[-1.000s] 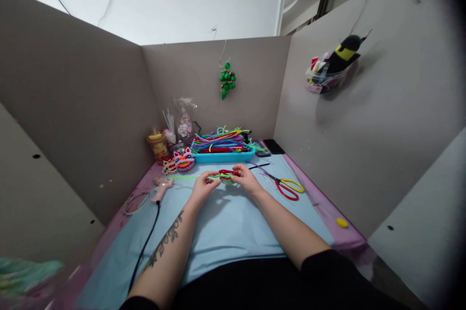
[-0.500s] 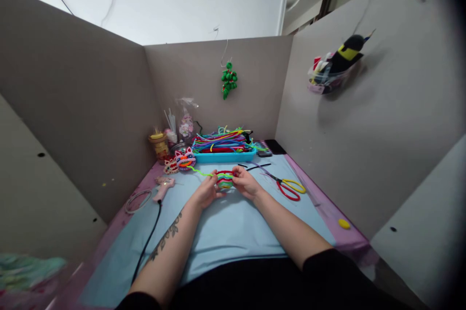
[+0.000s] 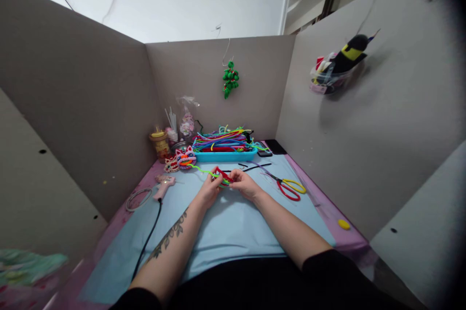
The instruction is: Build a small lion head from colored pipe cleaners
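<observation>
Between my two hands, just above the blue cloth, is a small piece of bent pipe cleaners in red, green and yellow. My left hand pinches its left side, and my right hand grips the red strand at its right end. Fingers cover much of the piece. A lime green pipe cleaner runs left from my left hand toward a colourful animal-face figure with pointed ears. A second, similar figure lies beside it.
A blue tray heaped with pipe cleaners stands at the back. Scissors with red and yellow handles lie to the right, a pink glue gun with its cord to the left. A phone rests at the back right.
The striped piece has been turned and tilted between my hands, so its flat striped face shows less and the red strand stands up at an angle. Both hands keep their hold.
</observation>
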Demonstrator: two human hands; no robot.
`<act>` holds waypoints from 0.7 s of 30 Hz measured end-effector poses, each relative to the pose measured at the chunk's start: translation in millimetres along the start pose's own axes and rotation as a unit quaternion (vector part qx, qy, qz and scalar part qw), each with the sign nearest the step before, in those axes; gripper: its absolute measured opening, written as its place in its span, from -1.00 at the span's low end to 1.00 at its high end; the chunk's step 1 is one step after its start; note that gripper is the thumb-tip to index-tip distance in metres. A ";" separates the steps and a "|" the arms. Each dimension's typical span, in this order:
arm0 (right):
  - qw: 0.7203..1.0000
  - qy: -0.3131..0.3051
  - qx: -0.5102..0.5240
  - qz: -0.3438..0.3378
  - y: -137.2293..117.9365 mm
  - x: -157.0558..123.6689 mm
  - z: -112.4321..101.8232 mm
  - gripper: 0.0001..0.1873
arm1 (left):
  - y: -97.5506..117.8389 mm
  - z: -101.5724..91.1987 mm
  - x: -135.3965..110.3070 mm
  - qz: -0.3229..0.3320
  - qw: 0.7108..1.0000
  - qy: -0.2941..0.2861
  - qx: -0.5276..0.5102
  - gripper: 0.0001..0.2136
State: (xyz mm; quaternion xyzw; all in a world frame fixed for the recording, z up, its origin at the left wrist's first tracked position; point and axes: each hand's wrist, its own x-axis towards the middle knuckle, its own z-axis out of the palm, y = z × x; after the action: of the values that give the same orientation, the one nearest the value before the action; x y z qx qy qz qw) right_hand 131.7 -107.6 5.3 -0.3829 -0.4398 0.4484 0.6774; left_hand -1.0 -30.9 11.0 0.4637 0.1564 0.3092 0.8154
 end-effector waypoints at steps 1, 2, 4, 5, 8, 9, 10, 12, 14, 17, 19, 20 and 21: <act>1.000 -0.010 -0.003 0.001 0.6 -0.6 1.2 -0.64 | 0.0 0.9 -0.9 -0.006 1.000 -0.006 0.012 -0.36; 1.000 -0.019 -0.008 0.003 0.7 -1.3 2.2 -0.63 | 0.4 1.9 -1.9 -0.011 1.000 -0.012 0.025 -0.34; 0.999 -0.036 -0.021 0.010 -0.9 -2.8 3.1 -0.62 | 2.2 3.3 -3.6 -0.013 0.998 -0.017 0.059 -0.30; 0.999 -0.041 -0.030 0.013 -2.8 -3.4 2.8 -0.62 | 3.4 3.6 -4.1 -0.005 0.996 -0.013 0.083 -0.28; 0.998 -0.029 -0.048 0.001 -11.0 -4.2 -1.9 -0.65 | 6.7 2.9 -4.6 0.050 0.981 0.009 0.186 -0.27; 0.999 -0.006 -0.047 -0.012 -13.7 -3.8 -4.2 -0.66 | 7.4 2.5 -4.8 0.073 0.972 0.013 0.224 -0.28; 0.998 0.026 -0.045 -0.024 -15.8 -3.2 -6.6 -0.66 | 8.0 2.4 -5.3 0.094 0.961 0.012 0.260 -0.29; 0.994 0.093 -0.044 -0.044 -18.2 -1.5 -10.6 -0.64 | 8.9 3.4 -7.6 0.122 0.942 -0.010 0.312 -0.33; 0.990 0.122 -0.046 -0.061 -18.3 -0.2 -12.5 -0.56 | 10.2 5.7 -11.2 0.129 0.931 -0.053 0.336 -0.37; 0.993 0.069 -0.033 -0.087 -17.8 -0.5 -10.1 -0.37 | 13.0 8.8 -16.8 0.103 0.919 -0.130 0.358 -0.43; 0.996 0.035 -0.016 -0.082 -19.2 -1.3 -6.7 -0.30 | 14.5 8.6 -19.1 0.069 0.906 -0.173 0.380 -0.45; 0.997 0.033 -0.008 -0.073 -20.7 -1.5 -5.3 -0.30 | 14.8 7.7 -19.7 0.055 0.900 -0.185 0.390 -0.45; 0.997 0.041 0.000 -0.065 -22.7 -1.3 -4.6 -0.31 | 14.9 6.6 -19.9 0.044 0.896 -0.192 0.398 -0.45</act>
State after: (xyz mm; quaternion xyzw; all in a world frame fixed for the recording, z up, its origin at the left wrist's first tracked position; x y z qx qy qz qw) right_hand 141.9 -116.3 24.2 -0.3719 -0.4357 0.3870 0.7226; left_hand -17.9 -42.6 26.5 0.8064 0.0863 0.1612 0.5624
